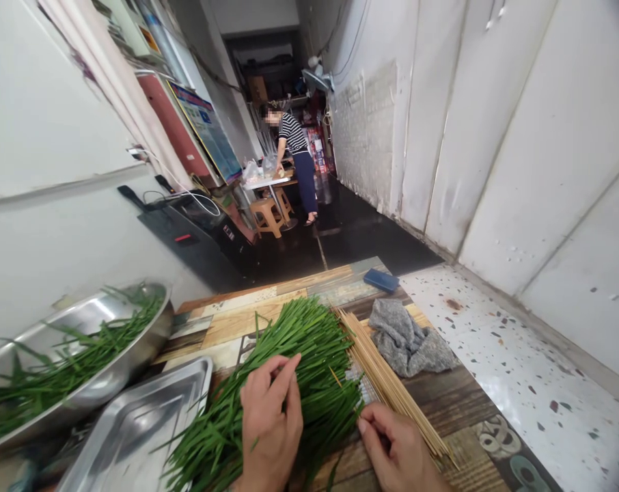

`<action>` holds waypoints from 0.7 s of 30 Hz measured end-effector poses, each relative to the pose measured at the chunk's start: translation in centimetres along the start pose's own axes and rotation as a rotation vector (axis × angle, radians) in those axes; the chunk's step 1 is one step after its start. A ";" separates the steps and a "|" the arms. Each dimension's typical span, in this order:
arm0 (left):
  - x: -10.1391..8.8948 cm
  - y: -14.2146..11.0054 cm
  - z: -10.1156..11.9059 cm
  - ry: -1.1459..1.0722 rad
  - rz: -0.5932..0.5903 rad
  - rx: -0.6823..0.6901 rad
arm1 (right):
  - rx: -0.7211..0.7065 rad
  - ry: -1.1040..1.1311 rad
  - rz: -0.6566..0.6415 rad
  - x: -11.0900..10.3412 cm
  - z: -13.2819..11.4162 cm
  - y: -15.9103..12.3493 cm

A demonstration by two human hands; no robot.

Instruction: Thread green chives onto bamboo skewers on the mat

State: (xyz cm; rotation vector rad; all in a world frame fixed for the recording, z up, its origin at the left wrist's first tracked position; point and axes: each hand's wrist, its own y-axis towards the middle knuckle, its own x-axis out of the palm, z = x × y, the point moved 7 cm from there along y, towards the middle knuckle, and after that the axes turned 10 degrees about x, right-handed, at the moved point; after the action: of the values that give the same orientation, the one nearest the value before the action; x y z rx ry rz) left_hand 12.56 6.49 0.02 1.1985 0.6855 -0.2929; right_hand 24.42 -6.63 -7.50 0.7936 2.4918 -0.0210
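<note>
A thick pile of long green chives (309, 335) lies across the table in front of me. Over the middle of the pile is my left hand (271, 410), its fingers loosely bent with gaps between them and nothing seen in them. My right hand (394, 444) is at the pile's lower right edge, thumb and forefinger pinched at the leaf ends; what is between them is too small to make out. Beside it runs a bundle of thin wooden skewers (391, 379). A short yellowish stick tip (335, 375) shows among the leaves.
To the left are a metal tray (199, 383) and a large steel basin (158, 328) holding more chives. A grey cloth (409, 338) and a dark blue box (381, 280) lie on the right. Farther back, a person (296, 150) bends over a small table (268, 182) near stools.
</note>
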 end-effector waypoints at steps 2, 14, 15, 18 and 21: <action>0.3 0.0 0.6 -0.131 -0.056 -0.019 | -0.037 -0.036 0.029 -0.2 -0.3 -0.1; 1.6 -0.7 1.4 -0.586 -0.482 -0.381 | -0.154 -0.074 0.109 -2.0 -4.7 0.0; 1.2 -0.7 1.1 -0.595 -0.467 -0.383 | -0.188 -0.097 0.102 -2.2 -5.6 0.0; 0.3 -0.9 0.5 -0.652 -0.467 -0.348 | -0.317 -0.217 0.091 -3.0 -8.6 0.2; -0.3 -1.0 0.0 -0.657 -0.501 -0.269 | -0.399 -0.385 0.168 -4.8 -11.9 0.8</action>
State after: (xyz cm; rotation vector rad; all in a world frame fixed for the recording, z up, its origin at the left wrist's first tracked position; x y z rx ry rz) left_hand 11.76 6.07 -0.49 0.5965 0.4137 -0.9360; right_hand 22.54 -6.54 5.27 0.7423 1.9731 0.3403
